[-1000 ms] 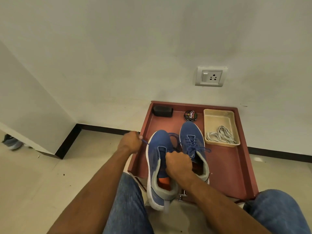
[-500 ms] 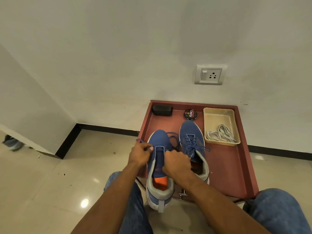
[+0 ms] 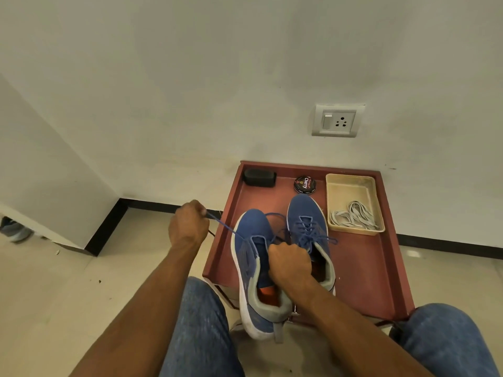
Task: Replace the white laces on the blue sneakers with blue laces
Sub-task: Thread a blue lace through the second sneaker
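Two blue sneakers sit on the red tray, the near one overhanging its front edge. Left hand pinches a taut blue lace off that shoe; right hand grips its tongue area. White laces lie in the beige bin.

A plain off-white wall fills the upper view, carrying 1 grey switch-and-socket plate low on its right side, and a black skirting strip runs along its foot. To the left a second white wall panel juts forward, with a dark edge at its base. The floor is glossy cream tile with a few dark specks, and a small bright reflection shows on the tile at the right, just below the skirting.
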